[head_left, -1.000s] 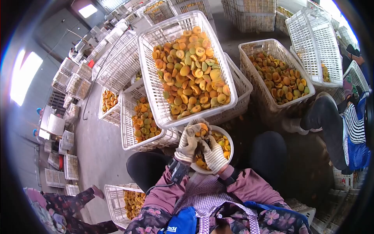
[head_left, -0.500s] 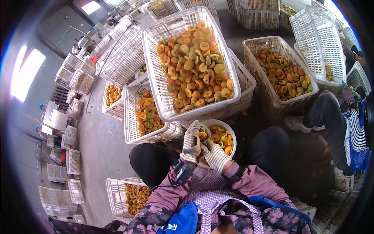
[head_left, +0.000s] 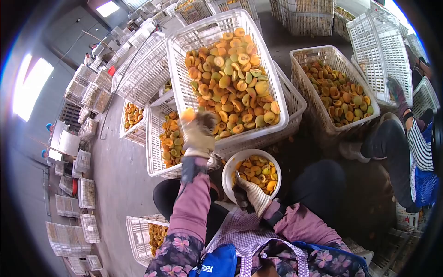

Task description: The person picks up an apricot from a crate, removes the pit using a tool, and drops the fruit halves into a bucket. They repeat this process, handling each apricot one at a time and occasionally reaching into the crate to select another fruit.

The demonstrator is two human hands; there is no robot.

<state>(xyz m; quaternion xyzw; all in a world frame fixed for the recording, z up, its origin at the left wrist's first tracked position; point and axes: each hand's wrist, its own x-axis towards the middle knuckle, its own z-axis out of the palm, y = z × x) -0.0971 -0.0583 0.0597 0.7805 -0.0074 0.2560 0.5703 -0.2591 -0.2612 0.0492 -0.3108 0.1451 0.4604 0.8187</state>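
My left hand, in a worn work glove, is stretched out to the left over the crates and is closed on an orange fruit half. My right hand, in a striped glove, rests at the near rim of a white bowl in my lap. Its fingers curl around something small and dark that I cannot identify. The bowl holds several halved orange and green fruits. Just beyond it sits a large white crate, heaped with halved fruit.
A lower crate of fruit halves stands under my left hand, with another by my left knee. A further filled crate is at right, beside a seated person's leg and gloved hand. Stacked white crates fill the floor behind.
My left hand has left the bowl and swung up and left with a fruit half. My right hand has dropped to the bowl's near rim.
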